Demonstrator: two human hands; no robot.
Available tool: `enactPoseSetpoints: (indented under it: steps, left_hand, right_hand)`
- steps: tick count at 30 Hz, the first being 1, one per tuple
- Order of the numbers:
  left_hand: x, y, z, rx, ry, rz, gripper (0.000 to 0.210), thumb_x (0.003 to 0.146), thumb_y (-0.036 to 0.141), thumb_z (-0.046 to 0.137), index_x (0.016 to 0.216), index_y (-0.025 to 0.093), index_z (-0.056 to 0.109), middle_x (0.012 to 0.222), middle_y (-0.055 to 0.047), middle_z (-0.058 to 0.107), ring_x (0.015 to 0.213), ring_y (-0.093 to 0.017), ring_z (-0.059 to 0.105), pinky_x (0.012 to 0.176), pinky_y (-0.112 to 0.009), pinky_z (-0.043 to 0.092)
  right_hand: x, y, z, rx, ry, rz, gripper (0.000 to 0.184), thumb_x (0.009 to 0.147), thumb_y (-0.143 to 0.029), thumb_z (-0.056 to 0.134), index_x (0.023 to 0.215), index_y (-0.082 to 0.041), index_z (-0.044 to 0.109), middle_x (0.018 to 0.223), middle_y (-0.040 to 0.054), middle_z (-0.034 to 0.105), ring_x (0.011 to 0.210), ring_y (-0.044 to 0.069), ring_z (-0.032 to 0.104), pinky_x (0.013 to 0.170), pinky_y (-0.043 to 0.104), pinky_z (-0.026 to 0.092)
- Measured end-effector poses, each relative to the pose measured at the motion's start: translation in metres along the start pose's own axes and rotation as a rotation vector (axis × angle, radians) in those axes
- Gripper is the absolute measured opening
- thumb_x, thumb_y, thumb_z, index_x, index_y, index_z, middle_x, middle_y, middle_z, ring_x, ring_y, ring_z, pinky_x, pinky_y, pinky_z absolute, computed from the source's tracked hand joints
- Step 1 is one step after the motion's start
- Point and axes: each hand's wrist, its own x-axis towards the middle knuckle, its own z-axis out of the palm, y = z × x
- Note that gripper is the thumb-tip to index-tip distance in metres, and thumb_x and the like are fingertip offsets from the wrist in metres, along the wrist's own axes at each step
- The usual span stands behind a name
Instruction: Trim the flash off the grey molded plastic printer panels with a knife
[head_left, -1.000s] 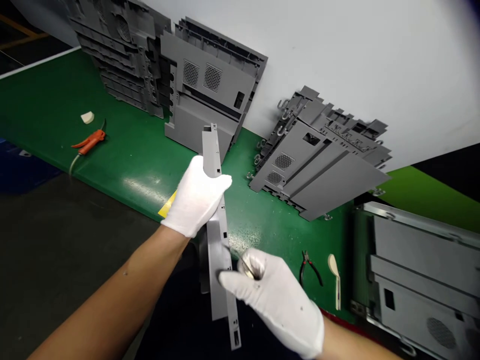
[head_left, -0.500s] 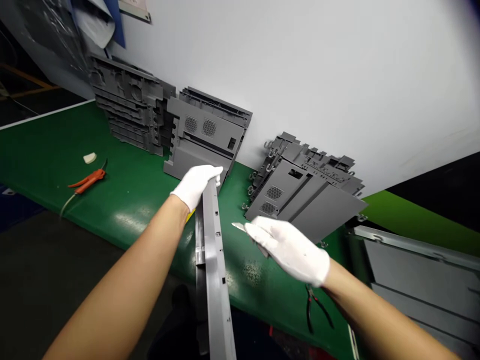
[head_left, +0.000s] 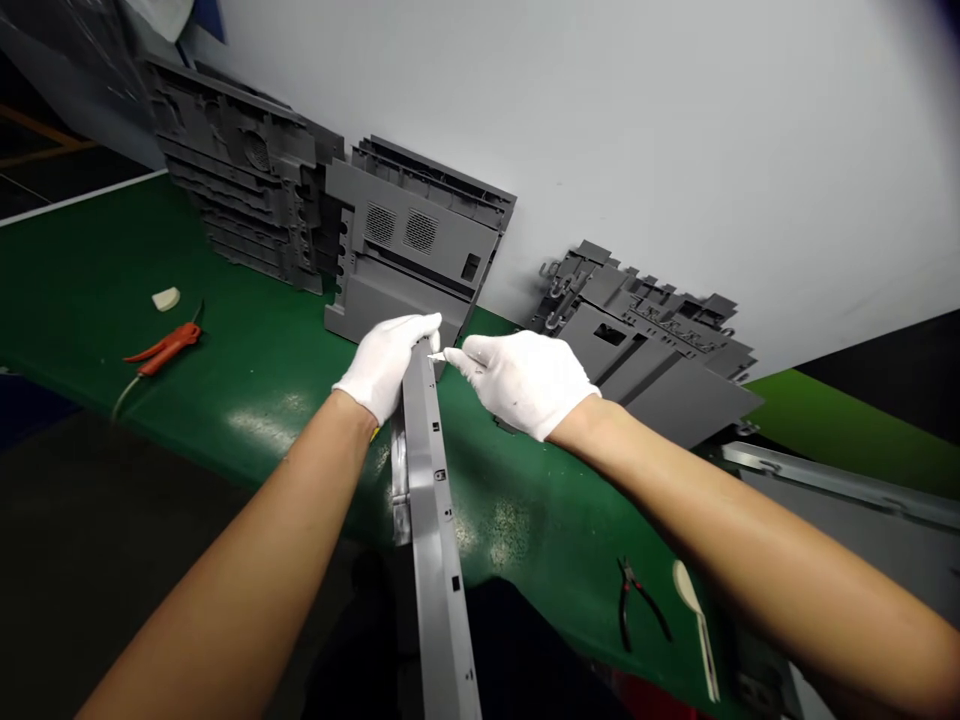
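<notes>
A long grey plastic panel (head_left: 429, 540) stands on edge and runs from the lower edge of the picture toward the bench's middle. My white-gloved left hand (head_left: 384, 362) is closed around its far end. In my gloved right hand (head_left: 521, 380) a small knife (head_left: 437, 356) is pinched; only its pale pointed blade shows, the handle being hidden in the glove. The blade's tip lies at the panel's right edge, close to my left fingertips. Whether it touches the edge, I cannot tell.
Several grey moulded panels (head_left: 405, 285) lean against the white wall, with another stack (head_left: 637, 350) to the right. On the green bench (head_left: 247, 370) lie an orange air blow gun (head_left: 166, 348), a white piece (head_left: 166, 299), side cutters (head_left: 634, 600) and a pale spoon-shaped tool (head_left: 696, 620).
My right hand has moved up and left with the knife, from above the bench to the panel's far end. My left hand keeps its hold. The view has shifted slightly.
</notes>
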Motion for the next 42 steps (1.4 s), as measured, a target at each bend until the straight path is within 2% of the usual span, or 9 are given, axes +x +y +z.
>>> enactPoseSetpoints:
  steps: [6, 22, 29, 39, 42]
  left_hand:
    - [0.001, 0.0, 0.002, 0.005, -0.009, 0.021, 0.032, 0.082, 0.044, 0.061, 0.063, 0.019, 0.057, 0.062, 0.0, 0.053, 0.056, -0.013, 0.044, 0.055, -0.029, 0.036]
    - [0.005, -0.004, 0.003, -0.055, -0.045, 0.029, 0.029, 0.08, 0.038, 0.066, 0.062, 0.018, 0.056, 0.063, 0.0, 0.054, 0.058, -0.012, 0.045, 0.057, -0.028, 0.036]
    - [0.006, -0.003, 0.005, -0.045, -0.041, 0.019, 0.028, 0.084, 0.035, 0.061, 0.063, 0.017, 0.053, 0.063, 0.001, 0.054, 0.059, -0.012, 0.047, 0.059, -0.027, 0.038]
    - [0.011, -0.011, 0.002, -0.03, -0.026, 0.076, 0.03, 0.082, 0.039, 0.063, 0.063, 0.017, 0.057, 0.064, -0.001, 0.057, 0.06, -0.014, 0.048, 0.06, -0.028, 0.039]
    - [0.011, -0.011, 0.003, -0.055, -0.039, 0.044, 0.03, 0.082, 0.039, 0.063, 0.063, 0.017, 0.056, 0.062, -0.001, 0.056, 0.058, -0.013, 0.047, 0.058, -0.028, 0.038]
  right_hand:
    - [-0.005, -0.006, -0.005, -0.123, -0.002, -0.032, 0.062, 0.104, -0.058, 0.019, 0.1, -0.022, 0.068, 0.075, 0.0059, 0.069, 0.065, 0.019, 0.062, 0.063, 0.029, 0.038]
    - [-0.009, -0.012, -0.012, -0.182, -0.047, -0.02, 0.063, 0.105, -0.055, 0.02, 0.102, -0.017, 0.069, 0.077, 0.0111, 0.071, 0.072, 0.023, 0.067, 0.068, 0.031, 0.044]
    - [-0.009, -0.01, -0.013, -0.195, -0.015, -0.053, 0.06, 0.105, -0.052, 0.022, 0.096, -0.017, 0.07, 0.07, 0.0094, 0.069, 0.063, 0.022, 0.065, 0.064, 0.031, 0.044]
    - [-0.016, -0.013, -0.009, -0.189, -0.029, -0.061, 0.056, 0.105, -0.052, 0.025, 0.097, -0.017, 0.068, 0.069, 0.009, 0.067, 0.065, 0.021, 0.064, 0.064, 0.031, 0.042]
    - [-0.017, -0.012, -0.006, -0.16, -0.02, -0.056, 0.056, 0.104, -0.053, 0.025, 0.093, -0.018, 0.067, 0.067, 0.0076, 0.065, 0.063, 0.02, 0.062, 0.063, 0.03, 0.04]
